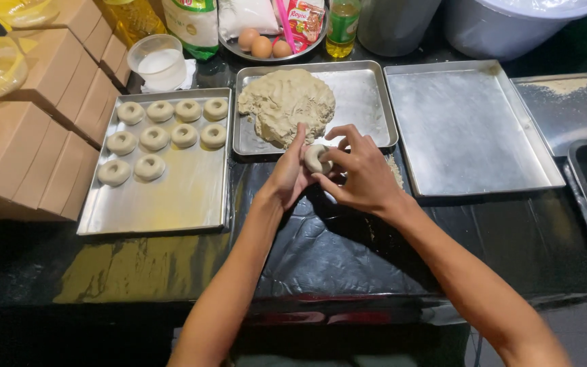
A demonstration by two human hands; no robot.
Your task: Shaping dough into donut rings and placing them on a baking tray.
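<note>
Both hands meet over the black table top, just in front of the middle tray. My left hand (pixel 289 173) cups a small pale ring of dough (pixel 315 158), and my right hand (pixel 358 171) pinches the same piece from the right with thumb and fingers. Behind them a big lump of beige dough (pixel 285 103) lies in the middle metal tray (pixel 365 102). To the left, a metal tray (pixel 171 197) carries several shaped dough rings (pixel 154 138) in rows at its far end.
An empty metal tray (pixel 467 129) lies to the right, with more trays (pixel 579 102) beyond. Brown cardboard boxes (pixel 42 136) stack at left. At the back stand a clear cup (pixel 159 61), a plate with eggs (pixel 261 46), oil bottles (pixel 342 27) and a pot (pixel 511 27).
</note>
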